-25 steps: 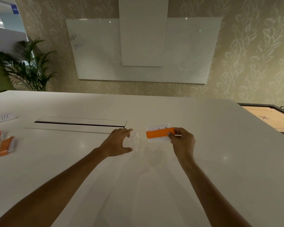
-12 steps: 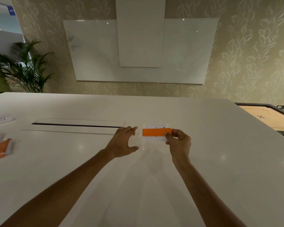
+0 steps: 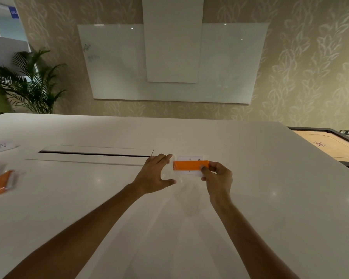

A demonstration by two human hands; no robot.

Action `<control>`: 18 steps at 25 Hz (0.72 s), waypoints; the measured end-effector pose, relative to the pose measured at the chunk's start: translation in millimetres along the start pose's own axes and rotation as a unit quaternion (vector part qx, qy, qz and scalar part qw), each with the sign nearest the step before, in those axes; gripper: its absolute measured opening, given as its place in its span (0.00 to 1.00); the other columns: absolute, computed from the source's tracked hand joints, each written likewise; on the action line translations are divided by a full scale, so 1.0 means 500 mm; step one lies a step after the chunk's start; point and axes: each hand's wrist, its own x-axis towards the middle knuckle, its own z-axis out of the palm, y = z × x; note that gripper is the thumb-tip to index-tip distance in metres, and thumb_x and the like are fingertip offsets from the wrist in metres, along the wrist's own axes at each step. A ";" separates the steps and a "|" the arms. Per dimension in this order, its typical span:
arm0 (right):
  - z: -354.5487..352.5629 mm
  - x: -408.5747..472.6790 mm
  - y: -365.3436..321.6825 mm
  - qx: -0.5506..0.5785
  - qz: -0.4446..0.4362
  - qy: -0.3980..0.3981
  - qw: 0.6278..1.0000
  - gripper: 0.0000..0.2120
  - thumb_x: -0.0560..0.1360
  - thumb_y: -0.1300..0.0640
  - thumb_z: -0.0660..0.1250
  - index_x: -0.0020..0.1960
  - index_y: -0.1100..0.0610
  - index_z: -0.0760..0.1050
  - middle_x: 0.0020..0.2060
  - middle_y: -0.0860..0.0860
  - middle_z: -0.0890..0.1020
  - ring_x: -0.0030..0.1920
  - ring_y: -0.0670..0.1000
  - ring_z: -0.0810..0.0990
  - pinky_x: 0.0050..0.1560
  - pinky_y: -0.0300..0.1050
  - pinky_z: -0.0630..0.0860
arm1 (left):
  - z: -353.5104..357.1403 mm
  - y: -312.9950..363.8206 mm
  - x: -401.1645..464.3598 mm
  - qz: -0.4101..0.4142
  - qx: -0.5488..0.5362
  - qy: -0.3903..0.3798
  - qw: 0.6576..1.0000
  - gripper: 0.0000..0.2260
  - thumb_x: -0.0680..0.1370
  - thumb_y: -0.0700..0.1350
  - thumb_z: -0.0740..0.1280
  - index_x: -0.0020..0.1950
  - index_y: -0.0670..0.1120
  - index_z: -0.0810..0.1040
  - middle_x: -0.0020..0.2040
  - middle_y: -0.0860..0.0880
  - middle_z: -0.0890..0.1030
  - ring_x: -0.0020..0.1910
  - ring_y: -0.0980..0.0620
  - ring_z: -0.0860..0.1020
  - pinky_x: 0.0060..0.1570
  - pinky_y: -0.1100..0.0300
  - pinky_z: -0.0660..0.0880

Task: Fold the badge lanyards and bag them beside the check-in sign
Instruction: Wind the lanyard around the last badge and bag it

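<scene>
A folded orange lanyard point(image 3: 189, 165) lies across a white badge card point(image 3: 190, 158), and my right hand point(image 3: 217, 175) pinches their right end. My left hand point(image 3: 155, 174) holds a clear plastic bag point(image 3: 170, 175) with its opening towards the lanyard's left end; the bag is nearly invisible against the white table point(image 3: 250, 198). Far left, two bagged orange lanyards point(image 3: 3, 182) lie below the paper check-in sign point(image 3: 0, 146), one cut off by the frame edge.
A long cable slot point(image 3: 95, 153) runs across the table just behind my left hand. A carrom board point(image 3: 330, 144) stands off the table's right side. A whiteboard point(image 3: 169, 63) and a potted palm point(image 3: 28, 83) stand by the far wall.
My right hand has brought the lanyard and badge left, closer to the bag held by my left hand. The gap between my hands has narrowed.
</scene>
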 end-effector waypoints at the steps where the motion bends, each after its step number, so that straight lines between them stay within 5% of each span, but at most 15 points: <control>1: 0.001 0.000 0.000 0.002 0.001 0.000 1.000 0.04 0.70 0.60 0.73 0.45 0.55 0.82 0.37 0.50 0.83 0.28 0.43 0.81 0.34 0.44 0.80 | 0.002 0.002 0.000 -0.006 -0.003 -0.003 1.000 0.41 0.67 0.65 0.70 0.72 0.45 0.63 0.62 0.49 0.73 0.60 0.50 0.71 0.63 0.54 0.65; 9: 0.006 -0.002 -0.006 0.018 0.008 -0.004 1.000 0.04 0.70 0.61 0.73 0.43 0.53 0.81 0.37 0.51 0.83 0.29 0.44 0.80 0.32 0.41 0.79 | 0.018 0.017 0.003 -0.059 -0.027 -0.024 0.998 0.49 0.63 0.69 0.71 0.75 0.48 0.56 0.73 0.49 0.64 0.72 0.48 0.62 0.70 0.52 0.59; 18: -0.003 -0.003 -0.009 -0.010 0.003 -0.005 1.000 0.04 0.70 0.60 0.73 0.43 0.53 0.82 0.36 0.50 0.84 0.29 0.47 0.81 0.31 0.41 0.79 | 0.004 0.023 0.004 -0.030 -0.017 0.022 0.999 0.45 0.64 0.65 0.73 0.73 0.46 0.61 0.67 0.47 0.67 0.64 0.48 0.66 0.65 0.47 0.67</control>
